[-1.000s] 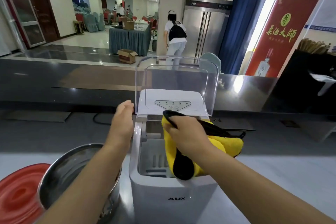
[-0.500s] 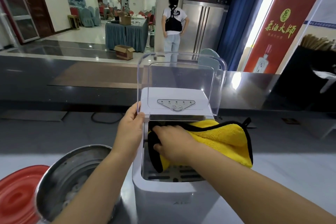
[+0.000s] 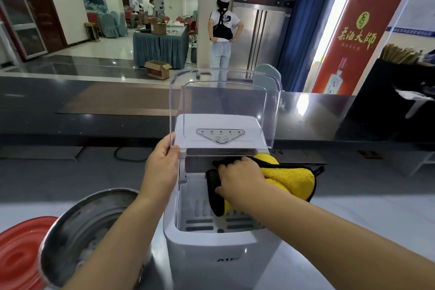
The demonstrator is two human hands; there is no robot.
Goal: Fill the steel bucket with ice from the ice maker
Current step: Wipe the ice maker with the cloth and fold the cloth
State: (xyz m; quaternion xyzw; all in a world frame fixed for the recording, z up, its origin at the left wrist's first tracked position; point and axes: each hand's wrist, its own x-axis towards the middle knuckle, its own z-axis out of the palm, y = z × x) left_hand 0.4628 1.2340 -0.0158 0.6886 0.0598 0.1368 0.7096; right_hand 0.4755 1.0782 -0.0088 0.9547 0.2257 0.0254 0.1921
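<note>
While your left hand (image 3: 162, 167) pinches clear lid (image 3: 226, 101) edge and right hand (image 3: 240, 179) grips yellow cloth (image 3: 292, 179) inside ice maker (image 3: 211, 247), steel bucket (image 3: 70, 238) sits just left; likely heavy, slick: take rim.

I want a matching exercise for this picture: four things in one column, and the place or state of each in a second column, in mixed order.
1. clear lid
2. yellow cloth
3. steel bucket
4. red lid

A. at the far left, beside the bucket
B. gripped by the right hand, inside the open ice maker
C. raised upright, left hand holding its corner
D. standing left of the ice maker

Pairs: 1-C, 2-B, 3-D, 4-A.
</note>
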